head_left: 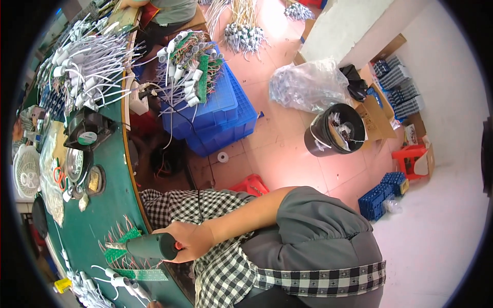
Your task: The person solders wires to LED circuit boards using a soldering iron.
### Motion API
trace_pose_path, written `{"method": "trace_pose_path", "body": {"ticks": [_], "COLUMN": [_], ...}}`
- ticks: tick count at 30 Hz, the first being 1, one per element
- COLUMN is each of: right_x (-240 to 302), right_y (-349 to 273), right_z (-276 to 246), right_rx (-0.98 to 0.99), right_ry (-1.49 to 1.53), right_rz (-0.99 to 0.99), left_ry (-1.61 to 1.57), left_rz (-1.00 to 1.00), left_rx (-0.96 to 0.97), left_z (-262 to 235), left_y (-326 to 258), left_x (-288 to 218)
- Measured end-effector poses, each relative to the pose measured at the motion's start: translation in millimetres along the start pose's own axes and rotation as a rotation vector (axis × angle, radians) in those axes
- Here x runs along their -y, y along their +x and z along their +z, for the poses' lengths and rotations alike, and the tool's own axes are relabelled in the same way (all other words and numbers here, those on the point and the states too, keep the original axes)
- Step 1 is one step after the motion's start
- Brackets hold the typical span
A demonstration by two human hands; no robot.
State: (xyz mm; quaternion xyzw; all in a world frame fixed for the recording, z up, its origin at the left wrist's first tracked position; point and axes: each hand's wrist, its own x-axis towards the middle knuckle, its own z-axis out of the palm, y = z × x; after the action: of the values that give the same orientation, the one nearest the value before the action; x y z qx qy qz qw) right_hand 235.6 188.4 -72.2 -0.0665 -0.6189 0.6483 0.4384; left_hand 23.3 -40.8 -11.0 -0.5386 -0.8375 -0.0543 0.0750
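Head cam, L of pair, wide fisheye; looks down from wearer's head ht., aim takes in desk [115,203] on L, pink floor [303,172] ctr. & top, white wall [452,215] on R. Wearer's gray sleeve [321,220] v. near, lower R; R hand [191,240] near too; co-worker [175,11] far, at top edge.

Bright light washes the pink floor [292,167] pale; deep shadow sits beneath the worktop [114,190]. Fisheye distortion bends edges toward the black rim.
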Motion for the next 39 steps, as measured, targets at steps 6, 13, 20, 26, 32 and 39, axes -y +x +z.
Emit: {"method": "trace_pose_path", "body": {"ticks": [6,13,20,26,32,39], "right_x": [-13,-17,-17,-18,-18,-13], "right_y": [5,4,6,12,6,2], "right_z": [12,4,8,8,11,13], "right_rx": [0.064,0.260,0.357,0.411,0.438,0.386], "right_ry": [-0.005,-0.175,0.142,0.176,0.146,0.171], "right_rz": [0.059,0.082,0.422,0.362,0.393,0.618], "left_ry": [-0.142,-0.241,-0.174,-0.349,-0.426,-0.446], "left_rz": [0.022,0.023,-0.007,-0.171,-0.189,-0.191], "left_rx": [-0.235,-0.303,-0.370,-0.411,-0.370,-0.336], "left_z": [32,28,30,35,48,41], "left_y": [-18,4,32,53,55,58], "left_x": [33,3,-3,5,10,7]}}
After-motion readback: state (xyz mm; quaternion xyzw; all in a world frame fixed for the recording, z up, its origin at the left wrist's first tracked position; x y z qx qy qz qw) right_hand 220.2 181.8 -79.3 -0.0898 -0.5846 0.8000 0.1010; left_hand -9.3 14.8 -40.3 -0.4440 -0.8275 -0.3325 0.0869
